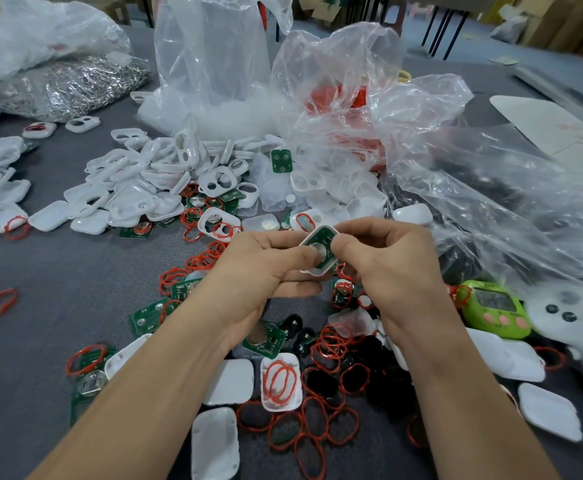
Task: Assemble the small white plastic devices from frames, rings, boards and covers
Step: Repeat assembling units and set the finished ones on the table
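A white frame [312, 270] with a green circuit board [323, 238] seated inside is held up, tilted. Beyond it lies a heap of empty white frames [165, 174]. Nearer than it, red rings [317, 420], loose green boards [265, 342] and white covers [229, 381] lie scattered, one cover holding rings.

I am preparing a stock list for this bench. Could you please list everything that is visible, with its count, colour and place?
device: one, white frame with green board, held between both hands
frames: many, white, heap behind the hands
rings: many, red, scattered in front
boards: several, green, among the rings
covers: several, white, near edge
plastic bags: several, clear, at the back
bag of metal rings: one, silver, back left
timer: one, green, right
table: one, grey
left hand: grips device
right hand: pinches device
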